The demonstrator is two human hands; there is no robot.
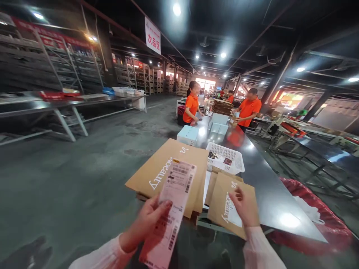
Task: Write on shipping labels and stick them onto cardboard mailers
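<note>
My left hand (pixel 151 216) grips a long pinkish-white shipping label sheet (pixel 175 194) printed with barcodes, thumb on top. Behind the sheet lies a stack of large brown cardboard mailers (pixel 162 160) with white lettering. My right hand (pixel 245 203) is over a smaller brown cardboard mailer (pixel 218 194), its fingers curled together; anything between them is too small to make out. A white sheet shows on that mailer, partly behind the hand. Just beyond is a white plastic basket (pixel 238 160) with small dark items in it.
The metal table (pixel 272 198) runs away from me. A light-blue box (pixel 187 134) and stacked cardboard (pixel 223 106) stand farther along. Two people in orange shirts (pixel 191 106) work at its sides. A red-lined bin (pixel 311 213) is at right; another table (pixel 112 100) and shelving are at left.
</note>
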